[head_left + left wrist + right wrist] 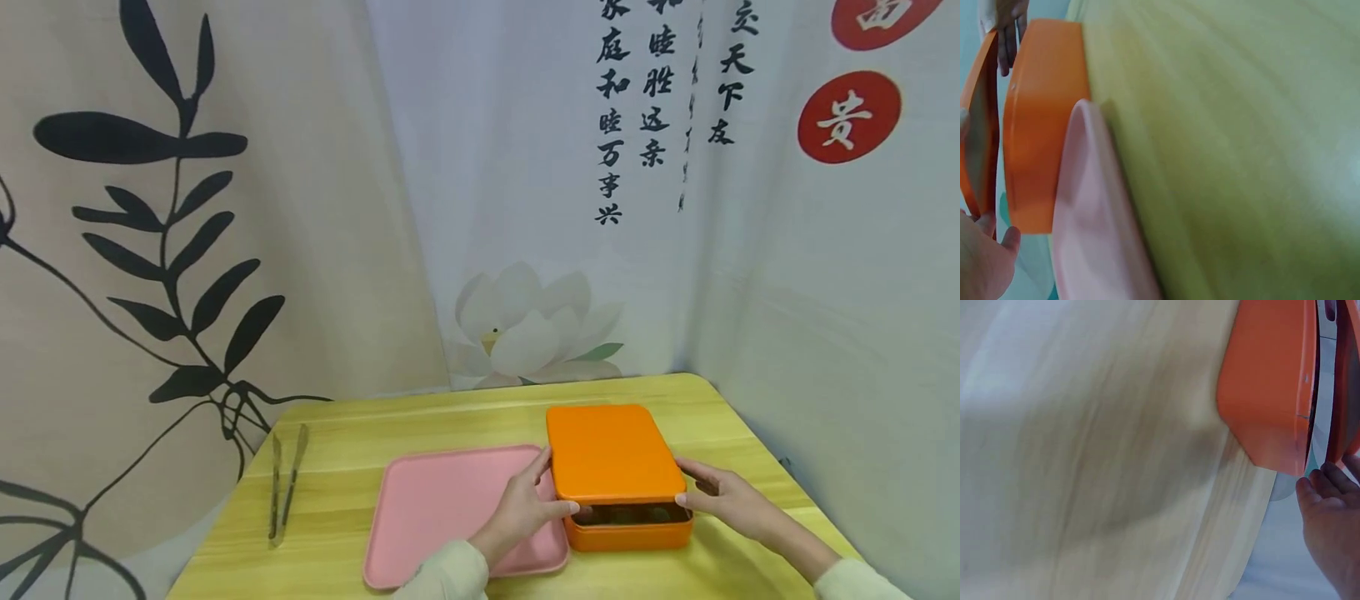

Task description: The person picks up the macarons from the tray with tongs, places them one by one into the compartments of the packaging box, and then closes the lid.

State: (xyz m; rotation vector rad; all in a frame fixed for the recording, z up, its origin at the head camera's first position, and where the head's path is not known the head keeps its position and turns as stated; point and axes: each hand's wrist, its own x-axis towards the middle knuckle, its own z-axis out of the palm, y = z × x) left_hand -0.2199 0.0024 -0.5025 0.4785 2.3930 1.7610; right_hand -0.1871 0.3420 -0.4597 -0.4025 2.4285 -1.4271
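An orange lid (615,454) is held just above an orange rectangular box (632,537), with a dark gap between them along the front. My left hand (521,507) grips the lid's left side, thumb at the near corner. On the opposite side, my right hand (723,502) holds the right edge. From the left wrist view, the lid (984,125) is apart from the box (1047,131). Fingertips of the right hand (1335,519) meet the lid's edge in the right wrist view. What the box contains is too dark to make out.
A pink tray (442,508) lies directly left of the box, under my left forearm. Metal tongs (283,487) rest near the left edge of the wooden table (337,467). A printed curtain (337,208) hangs behind the table.
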